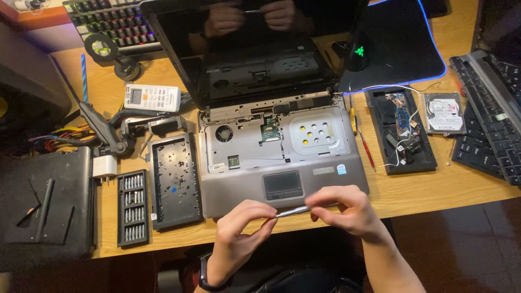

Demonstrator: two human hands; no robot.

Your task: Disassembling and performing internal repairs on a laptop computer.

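A grey laptop point(239, 190) lies open on the wooden desk point(418, 192) with its keyboard removed, so the fan, a green circuit board and a perforated metal plate show. Both hands hover over its front edge below the touchpad point(282, 185). My left hand point(239, 228) pinches one end of a thin silver screwdriver point(292, 211). My right hand point(343, 209) grips the other end. The tool lies nearly level between them.
A black screwdriver bit case point(133, 209) and a black cover panel point(175, 182) lie left of the laptop. A white remote control point(152, 97) sits further back. To the right are a black tray of parts point(401, 130), a bare hard drive point(444, 113), a removed keyboard point(485, 119) and a black mouse mat point(401, 43).
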